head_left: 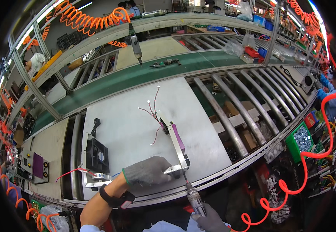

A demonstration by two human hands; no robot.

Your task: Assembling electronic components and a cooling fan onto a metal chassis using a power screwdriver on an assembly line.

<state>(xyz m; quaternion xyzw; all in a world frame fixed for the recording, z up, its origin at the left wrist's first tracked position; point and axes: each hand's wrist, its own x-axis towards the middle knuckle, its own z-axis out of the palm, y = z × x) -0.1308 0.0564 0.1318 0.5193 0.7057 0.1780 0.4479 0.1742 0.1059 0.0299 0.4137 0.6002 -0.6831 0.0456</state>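
Note:
My left hand (148,171), in a grey knit glove, grips the near end of a white metal panel (177,146). The panel stands on edge and carries a purple ribbed face and black round parts. Thin wires (152,113) with white plugs spread from its far end. My right hand (213,219), also gloved, is wrapped round a grey air screwdriver (195,198). The driver's bit points up at the panel's near corner by a black part; whether it touches a screw is too small to tell. Both hands are at the near edge of a pale board (137,131).
Left of my hands lie a black fan housing (97,156) and a white bracket (88,181) with red wire. A purple-fronted unit (37,165) sits farther left. Metal rollers (230,112) flank the board. Another screwdriver (135,46) hangs overhead. A green screw bin (301,139) and red coiled hose (288,189) are right.

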